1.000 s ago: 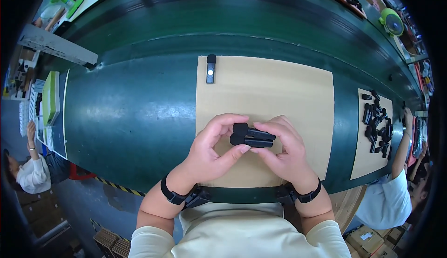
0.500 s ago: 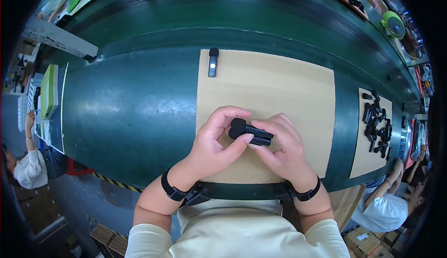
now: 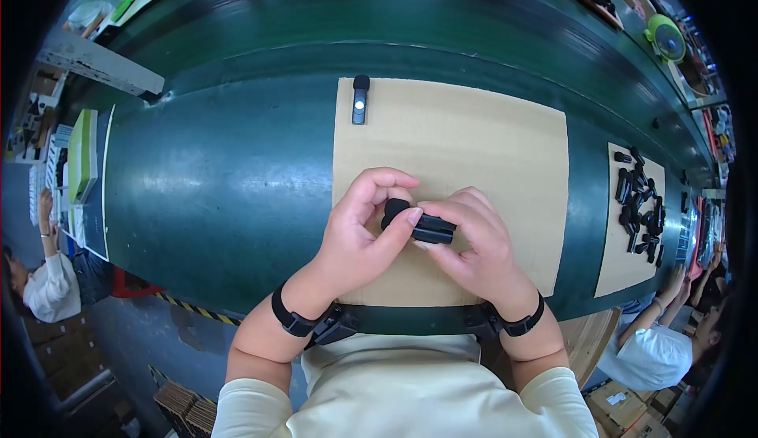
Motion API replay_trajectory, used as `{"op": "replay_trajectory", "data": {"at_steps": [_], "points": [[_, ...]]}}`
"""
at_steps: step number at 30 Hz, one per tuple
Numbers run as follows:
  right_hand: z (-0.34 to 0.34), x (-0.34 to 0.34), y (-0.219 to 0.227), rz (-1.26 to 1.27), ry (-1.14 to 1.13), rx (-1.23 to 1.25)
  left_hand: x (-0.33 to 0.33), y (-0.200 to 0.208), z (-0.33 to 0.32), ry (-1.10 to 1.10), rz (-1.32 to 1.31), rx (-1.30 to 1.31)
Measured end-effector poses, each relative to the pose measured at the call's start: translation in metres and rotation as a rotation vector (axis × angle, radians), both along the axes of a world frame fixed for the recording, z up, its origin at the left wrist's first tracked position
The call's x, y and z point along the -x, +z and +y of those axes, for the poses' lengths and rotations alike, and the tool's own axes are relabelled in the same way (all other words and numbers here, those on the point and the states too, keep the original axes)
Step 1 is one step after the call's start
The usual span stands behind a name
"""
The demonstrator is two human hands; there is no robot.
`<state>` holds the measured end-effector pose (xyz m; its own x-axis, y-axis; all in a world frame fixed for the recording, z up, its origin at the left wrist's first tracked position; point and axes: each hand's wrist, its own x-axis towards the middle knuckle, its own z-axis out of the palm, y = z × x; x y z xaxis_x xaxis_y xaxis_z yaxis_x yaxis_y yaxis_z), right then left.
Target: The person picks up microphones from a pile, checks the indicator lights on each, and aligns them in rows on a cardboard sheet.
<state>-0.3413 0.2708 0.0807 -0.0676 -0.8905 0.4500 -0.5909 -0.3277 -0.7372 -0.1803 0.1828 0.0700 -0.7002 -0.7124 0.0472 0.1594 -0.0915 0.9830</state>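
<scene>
Between my two hands is a small black clip-on microphone (image 3: 433, 230) with a round foam cap, held over a sheet of cardboard (image 3: 493, 150). My left hand (image 3: 355, 233) is closed around its foam-cap end, the thumb pressing on top by the cap. With thumb and fingertips, my right hand (image 3: 482, 240) grips the other end, where the body and its clip lie side by side. A second clip-on microphone (image 3: 360, 101), with a bright white spot on its body, lies at the cardboard's far left corner.
Several black microphones (image 3: 639, 201) lie piled on a smaller cardboard sheet (image 3: 620, 272) to the right. A grey metal post (image 3: 103, 63) stands on the green table (image 3: 221, 177) at far left. Other people sit at the left (image 3: 54, 288) and right (image 3: 655, 355).
My left thumb has shifted further onto the microphone beside its foam cap. Both hands and the microphone have moved slightly left and away from me.
</scene>
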Motion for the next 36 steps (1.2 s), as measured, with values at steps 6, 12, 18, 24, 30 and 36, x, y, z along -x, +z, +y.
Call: {"op": "replay_trajectory", "data": {"at_steps": [6,12,18,24,30,36], "points": [[0.001,0.007,-0.002,0.033,0.023,0.024,-0.004,0.004,-0.005,-0.111,0.016,-0.132],[0.007,-0.002,-0.004,-0.351,-0.066,-0.139,-0.004,-0.001,-0.007,-0.066,0.021,0.216],[0.006,0.006,-0.013,-0.553,0.03,-0.195,-0.004,0.003,-0.007,0.0,0.175,-0.146],[0.004,0.003,-0.01,-0.792,0.08,-0.227,-0.003,0.0,-0.004,0.058,0.109,-0.013],[0.007,0.002,-0.009,-0.644,-0.017,-0.153,-0.001,0.004,0.001,0.006,-0.11,0.248],[0.005,0.006,-0.008,-0.224,0.039,0.007,-0.002,0.002,-0.008,0.019,0.024,0.551]]}}
